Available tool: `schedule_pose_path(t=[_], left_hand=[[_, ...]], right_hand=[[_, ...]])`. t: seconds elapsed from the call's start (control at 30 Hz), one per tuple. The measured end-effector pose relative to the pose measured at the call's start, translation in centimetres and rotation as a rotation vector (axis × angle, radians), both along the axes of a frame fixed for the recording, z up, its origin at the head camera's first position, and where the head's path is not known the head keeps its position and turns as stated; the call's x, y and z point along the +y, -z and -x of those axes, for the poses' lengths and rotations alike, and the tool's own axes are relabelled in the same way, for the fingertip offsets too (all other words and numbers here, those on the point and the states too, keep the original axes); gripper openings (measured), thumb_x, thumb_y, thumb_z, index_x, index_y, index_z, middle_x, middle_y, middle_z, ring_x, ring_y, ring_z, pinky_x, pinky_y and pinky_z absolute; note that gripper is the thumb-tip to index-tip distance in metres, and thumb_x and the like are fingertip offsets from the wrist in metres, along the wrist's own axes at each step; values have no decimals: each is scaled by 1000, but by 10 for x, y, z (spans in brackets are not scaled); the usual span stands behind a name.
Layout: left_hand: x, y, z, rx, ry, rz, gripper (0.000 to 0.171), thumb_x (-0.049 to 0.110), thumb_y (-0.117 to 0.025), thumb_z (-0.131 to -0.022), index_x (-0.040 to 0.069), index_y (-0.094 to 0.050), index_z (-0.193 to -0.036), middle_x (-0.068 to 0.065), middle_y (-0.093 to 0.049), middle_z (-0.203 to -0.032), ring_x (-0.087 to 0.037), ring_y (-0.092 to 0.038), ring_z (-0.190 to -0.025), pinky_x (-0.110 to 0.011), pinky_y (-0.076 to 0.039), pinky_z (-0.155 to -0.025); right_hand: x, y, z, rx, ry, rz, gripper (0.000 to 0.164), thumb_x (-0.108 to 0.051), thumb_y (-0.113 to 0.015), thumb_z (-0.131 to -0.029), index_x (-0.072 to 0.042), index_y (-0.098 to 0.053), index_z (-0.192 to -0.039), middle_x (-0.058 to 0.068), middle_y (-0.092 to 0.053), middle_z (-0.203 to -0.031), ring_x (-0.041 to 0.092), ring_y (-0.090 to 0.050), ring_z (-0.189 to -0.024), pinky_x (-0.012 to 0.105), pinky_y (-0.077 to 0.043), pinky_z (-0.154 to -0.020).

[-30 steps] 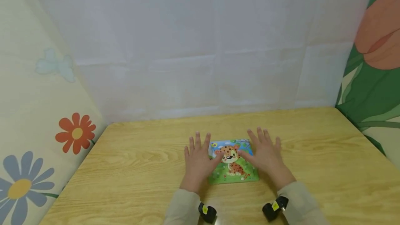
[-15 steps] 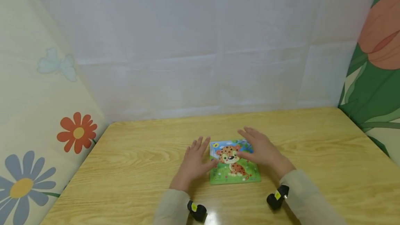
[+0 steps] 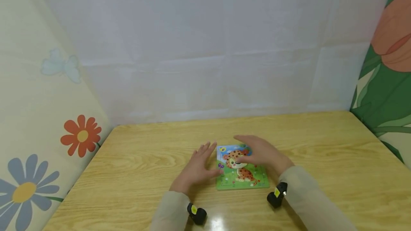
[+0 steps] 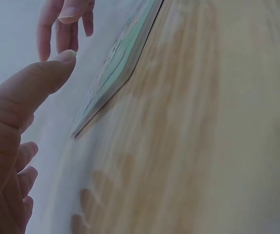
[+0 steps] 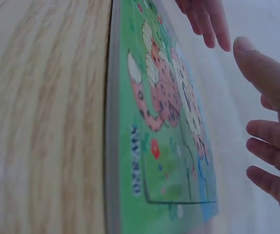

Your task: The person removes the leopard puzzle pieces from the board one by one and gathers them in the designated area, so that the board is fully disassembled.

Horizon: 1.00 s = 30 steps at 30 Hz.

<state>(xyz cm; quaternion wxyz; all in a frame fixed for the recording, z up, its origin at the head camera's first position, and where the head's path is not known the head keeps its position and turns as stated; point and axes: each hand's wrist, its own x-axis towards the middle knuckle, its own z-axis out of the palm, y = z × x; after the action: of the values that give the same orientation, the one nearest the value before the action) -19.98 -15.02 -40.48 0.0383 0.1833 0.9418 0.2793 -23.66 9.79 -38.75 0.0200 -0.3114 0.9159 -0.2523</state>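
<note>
Where your left hand [image 3: 197,168] hovers by the left edge of the picture board [image 3: 239,179], its fingers reach forward, relaxed and holding nothing, thumb pointing in toward the print. Your right hand [image 3: 263,154] hangs over the board's upper right part, fingers loosely bent, thumb out across the printed animal's face; nothing held there either. Your thumbs look clear of the surface in both wrist views, though whether another fingertip brushes an edge is hard to tell from these angles.

Board lies flat on the table [image 3: 144,163], between your hands and partly under the right one. Print: a spotted cub [image 3: 245,174] seated on green grass, blue sky above. Your right wrist view shows thin dark seams in the surface and small blurred characters near the rim.

At your cuffs: pale sleeves [image 3: 170,208], each with a black wrist camera [image 3: 197,215] carrying a yellow patch. Table wood-grained, yellowish, with a bright glare between your forearms.

Farther out, a creased white cloth [image 3: 192,63] behind the table. To your left, a cream panel with a red flower [image 3: 81,136], a blue-grey flower [image 3: 26,192] and a pale butterfly [image 3: 61,65]; to your right, green leaves [image 3: 388,99] below an orange-pink bloom [image 3: 395,35].
</note>
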Motion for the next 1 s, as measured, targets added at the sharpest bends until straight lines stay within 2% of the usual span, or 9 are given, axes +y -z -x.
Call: schedule_pose_path(t=[0.17, 0.6, 0.8, 1.0], left_hand=[[-1, 0, 1, -19, 31, 31, 94, 52, -70, -75, 20, -21, -149, -11, -16, -154, -34, -10, -141, -50, -5, -115], [-3, 2, 5, -103, 113, 41, 108, 56, -75, -64, 18, -20, -149, -4, -12, -156, -26, -5, -143, -48, -5, -116], [-2, 2, 11, -116, 155, 70, 110, 53, -78, -63, 16, -20, -149, -7, -12, -156, -28, -5, -143, -47, -5, -116], [-2, 3, 14, -140, 165, 111, 114, 52, -80, -60, 16, -18, -149, -9, -11, -156, -30, -4, -142, -49, -8, -115]], right_hand=[[-7, -1, 6, -35, -19, -16, 79, -49, -68, -79, -14, -37, -142, 9, -45, -141, 32, -43, -127, 52, -34, -105], [-26, 2, 18, -91, -78, 28, 74, -43, -73, -75, -7, -47, -135, 9, -50, -136, 29, -45, -126, 48, -35, -106], [-32, 6, 23, -93, -106, 32, 74, -40, -78, -71, -2, -52, -129, 12, -56, -126, 28, -52, -116, 46, -41, -100], [-37, 11, 26, -129, -89, 43, 67, -35, -80, -71, -4, -55, -125, 10, -59, -117, 26, -55, -109, 44, -44, -97]])
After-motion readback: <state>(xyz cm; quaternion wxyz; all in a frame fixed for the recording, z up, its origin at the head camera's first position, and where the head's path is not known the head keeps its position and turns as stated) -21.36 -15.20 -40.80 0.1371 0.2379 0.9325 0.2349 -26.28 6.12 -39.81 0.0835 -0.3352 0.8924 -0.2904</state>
